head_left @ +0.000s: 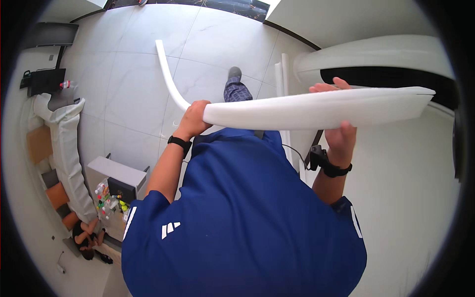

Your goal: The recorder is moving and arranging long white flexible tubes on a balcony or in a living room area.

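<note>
A long white strip (pixel 302 111), smooth and perhaps of foam, stretches across the front of me. Its right part looks broad, and its left part curves away as a narrow tail (pixel 166 74) over the floor. My left hand (pixel 196 119) is wrapped round it where the broad part meets the tail. Behind the broad part is my right hand (pixel 340 136), cradling the strip: fingers stick out past its far edge and the thumb side shows at its near edge. The right palm is hidden. Dark bands circle both wrists, and a small black device sits on the right one.
Pale marble tiles (pixel 131 74) form the floor. Long white trim pieces (pixel 283 74) stand by the right wall, near a rounded white fixture (pixel 376 54). At left are a covered sofa (pixel 69 153), a table with bottles (pixel 106 198) and a seated person (pixel 86 237).
</note>
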A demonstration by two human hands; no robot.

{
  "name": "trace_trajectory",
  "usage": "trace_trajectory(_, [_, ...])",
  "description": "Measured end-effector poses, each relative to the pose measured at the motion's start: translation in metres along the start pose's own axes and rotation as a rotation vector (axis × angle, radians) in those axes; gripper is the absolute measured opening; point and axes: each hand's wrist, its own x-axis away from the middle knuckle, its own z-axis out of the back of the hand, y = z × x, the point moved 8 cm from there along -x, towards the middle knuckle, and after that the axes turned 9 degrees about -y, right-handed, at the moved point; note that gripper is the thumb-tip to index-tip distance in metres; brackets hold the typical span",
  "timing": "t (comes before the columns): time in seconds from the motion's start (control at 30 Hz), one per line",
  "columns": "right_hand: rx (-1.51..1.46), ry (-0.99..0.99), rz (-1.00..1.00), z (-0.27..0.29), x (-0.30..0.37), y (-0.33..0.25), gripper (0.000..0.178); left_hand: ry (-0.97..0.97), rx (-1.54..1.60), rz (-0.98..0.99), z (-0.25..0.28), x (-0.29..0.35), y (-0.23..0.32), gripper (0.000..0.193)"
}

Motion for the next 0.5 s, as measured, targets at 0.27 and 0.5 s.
trace_trajectory(0.27, [0.35, -0.39, -0.045, -0.033, -0.226, 0.06, 0.06, 0.02, 0.125, -0.049, 0.144, -0.155, 0.084, 0.063])
trace_trajectory(0.5, [0.141, -0.757, 0.111, -0.091, -0.425, 0.034, 0.062, 0.186, 0.118, -0.103, 0.285, -0.266, 0.077, 0.068])
